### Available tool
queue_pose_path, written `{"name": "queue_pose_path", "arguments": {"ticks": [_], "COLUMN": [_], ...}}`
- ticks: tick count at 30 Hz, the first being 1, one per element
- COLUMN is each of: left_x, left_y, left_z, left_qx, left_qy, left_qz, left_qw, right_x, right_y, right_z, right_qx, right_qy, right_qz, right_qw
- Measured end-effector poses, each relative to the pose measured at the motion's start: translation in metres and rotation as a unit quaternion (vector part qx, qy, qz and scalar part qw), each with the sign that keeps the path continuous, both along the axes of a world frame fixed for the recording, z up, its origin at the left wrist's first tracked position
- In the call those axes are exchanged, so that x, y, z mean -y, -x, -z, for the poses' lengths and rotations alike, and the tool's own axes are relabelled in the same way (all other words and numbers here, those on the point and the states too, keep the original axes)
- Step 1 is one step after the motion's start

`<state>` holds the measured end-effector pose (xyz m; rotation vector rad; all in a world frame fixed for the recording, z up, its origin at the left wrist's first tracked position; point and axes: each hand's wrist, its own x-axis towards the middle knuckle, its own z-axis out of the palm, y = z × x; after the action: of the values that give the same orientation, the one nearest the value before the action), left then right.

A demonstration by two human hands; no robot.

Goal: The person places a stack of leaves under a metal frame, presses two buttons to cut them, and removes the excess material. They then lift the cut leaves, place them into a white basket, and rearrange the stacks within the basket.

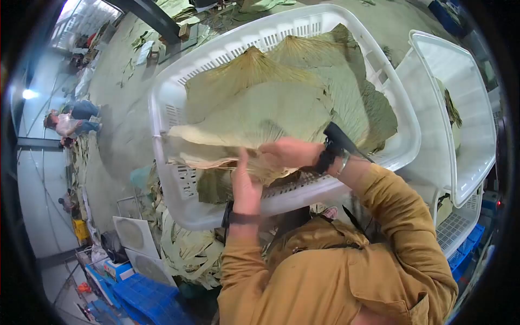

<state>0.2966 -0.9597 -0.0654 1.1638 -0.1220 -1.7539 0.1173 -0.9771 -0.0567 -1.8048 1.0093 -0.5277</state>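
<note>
A stack of large dried leaves (260, 105), pale green with brown ribbed centres, fills much of a white plastic basket (413, 132) in front of me. At the near edge, my left hand (246, 187) grips several folded leaf layers, its thumb pointing up along them. My right hand (292, 153) is closed on the same leaves just to the right, with its fingertips partly hidden and slightly blurred. Black bands circle both wrists, and a dark strap-like piece sticks up from the right one.
To the right stand more white baskets (460, 119), one with leaf pieces inside. Loose leaves (189, 246) are heaped below the basket's left side. Blue crates (146, 298) lie at the lower left. A person (73, 119) is far off at the left.
</note>
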Motion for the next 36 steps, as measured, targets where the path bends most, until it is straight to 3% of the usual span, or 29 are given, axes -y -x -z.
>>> {"name": "queue_pose_path", "arguments": {"ticks": [2, 3, 5, 7, 9, 12, 13, 14, 17, 22, 23, 25, 26, 27, 29, 30, 33, 34, 36], "left_x": [-0.004, -0.002, 0.001, 0.007, 0.016, 0.015, 0.011, 0.007, 0.0, -0.017, -0.02, -0.025, -0.026, -0.027, -0.036, -0.036, -0.036, -0.039, -0.042], "left_y": [0.004, 0.006, -0.003, -0.02, -0.038, -0.043, -0.042, -0.038, -0.027, 0.002, 0.003, 0.005, 0.021, 0.017, 0.01, 0.019, 0.008, -0.006, -0.005], "left_z": [0.007, 0.011, 0.016, 0.008, 0.016, 0.009, 0.003, -0.001, 0.009, -0.02, -0.015, -0.002, -0.041, -0.033, -0.016, -0.023, -0.002, 0.038, 0.039], "left_qx": [0.068, 0.13, 0.14, 0.046, 0.017, -0.024, -0.032, -0.039, -0.064, 0.112, 0.113, 0.233, 0.169, 0.169, 0.345, 0.136, 0.121, 0.255, 0.254], "left_qy": [0.024, 0.044, 0.067, 0.012, -0.069, -0.073, -0.073, -0.077, 0.002, 0.074, 0.071, 0.162, 0.051, 0.053, 0.193, 0.072, 0.063, 0.179, 0.165], "left_qz": [-0.002, 0.003, 0.012, 0.062, 0.033, 0.032, 0.041, 0.052, 0.022, 0.024, 0.023, 0.031, -0.024, -0.021, 0.144, 0.019, 0.06, 0.118, 0.117], "left_qw": [0.997, 0.991, 0.988, 0.997, 0.997, 0.997, 0.996, 0.995, 0.998, 0.991, 0.991, 0.958, 0.984, 0.984, 0.907, 0.988, 0.989, 0.943, 0.946], "right_x": [0.005, 0.009, 0.005, -0.003, -0.018, -0.021, -0.019, -0.019, -0.018, -0.026, -0.028, -0.032, -0.032, -0.033, -0.041, -0.041, -0.038, -0.038, -0.039], "right_y": [0.002, 0.005, 0.013, 0.016, 0.016, 0.02, 0.021, 0.025, 0.022, 0.01, 0.009, 0.011, 0.012, 0.013, 0.015, 0.018, 0.023, 0.026, 0.029], "right_z": [0.009, 0.01, 0.008, -0.01, -0.022, -0.019, -0.015, -0.031, -0.011, -0.007, -0.009, -0.015, -0.018, -0.018, -0.013, -0.004, 0.015, 0.005, -0.008], "right_qx": [0.091, 0.098, 0.095, 0.035, -0.021, -0.005, 0.019, -0.004, -0.028, -0.003, -0.003, 0.0, 0.002, 0.002, 0.039, 0.066, 0.14, 0.172, 0.158], "right_qy": [-0.003, 0.001, 0.088, 0.104, 0.256, 0.28, 0.279, 0.188, 0.197, 0.208, 0.202, 0.169, 0.141, 0.143, 0.134, 0.097, 0.052, -0.055, -0.041], "right_qz": [0.061, 0.071, 0.072, 0.03, -0.072, -0.088, -0.083, -0.102, -0.078, -0.007, 0.017, 0.021, 0.025, 0.028, 0.037, 0.035, 0.07, 0.091, 0.089], "right_qw": [0.994, 0.993, 0.989, 0.993, 0.964, 0.956, 0.957, 0.977, 0.977, 0.978, 0.979, 0.985, 0.99, 0.989, 0.989, 0.992, 0.986, 0.979, 0.983]}}
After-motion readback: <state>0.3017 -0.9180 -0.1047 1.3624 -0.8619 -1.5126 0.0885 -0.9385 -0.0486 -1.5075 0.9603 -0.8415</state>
